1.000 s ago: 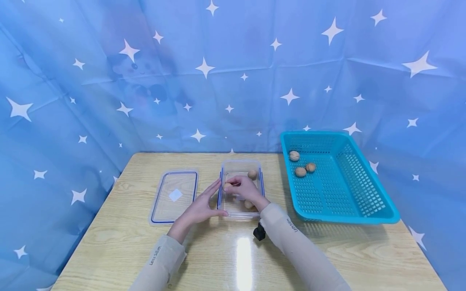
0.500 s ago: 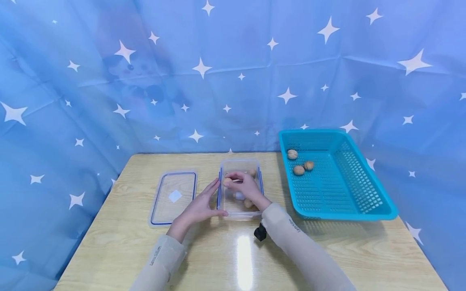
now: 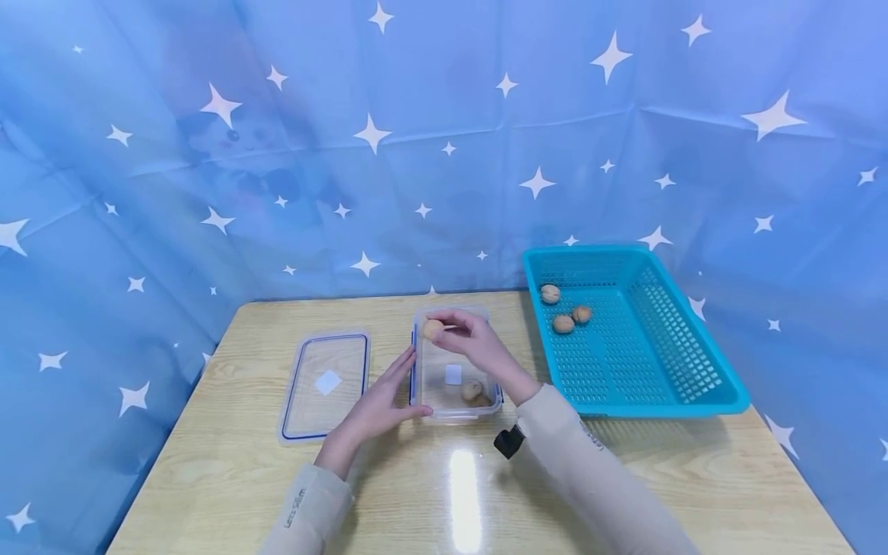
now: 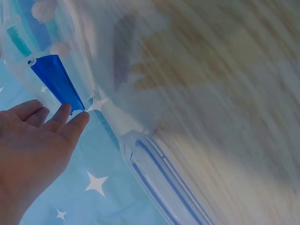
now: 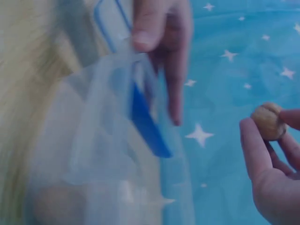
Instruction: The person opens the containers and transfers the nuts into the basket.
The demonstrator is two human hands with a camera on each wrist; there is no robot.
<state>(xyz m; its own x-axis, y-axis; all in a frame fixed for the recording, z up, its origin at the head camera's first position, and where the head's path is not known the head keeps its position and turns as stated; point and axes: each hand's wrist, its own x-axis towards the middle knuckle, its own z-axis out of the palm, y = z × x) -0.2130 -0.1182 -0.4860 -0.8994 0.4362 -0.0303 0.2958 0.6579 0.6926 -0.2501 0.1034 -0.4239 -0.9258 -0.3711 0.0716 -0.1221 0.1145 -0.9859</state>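
Note:
In the head view a clear plastic box (image 3: 420, 362) with blue side latches stands mid-table. My left hand (image 3: 378, 412) rests at its left wall, fingers extended and thumb by the near corner. The left wrist view has the left hand's fingertips (image 4: 80, 119) at the end of a blue latch (image 4: 57, 79). Over the far part of the box, my right hand (image 3: 479, 348) pinches a walnut (image 3: 433, 330). That walnut (image 5: 268, 123) sits between thumb and fingers in the right wrist view. Walnuts (image 3: 472, 390) lie in the box's near right corner; the right hand hides part of the interior.
A clear lid with a blue seal (image 3: 326, 412) lies left of the box. To the right stands a turquoise basket (image 3: 645, 370) with three walnuts (image 3: 563, 324) at its left side. A black object (image 3: 509, 442) is by the right sleeve. A starry blue curtain hangs behind the table.
My right hand has moved up and farther from me with the walnut, from inside the box to above its far part. The left hand keeps its place. The head view has shifted slightly.

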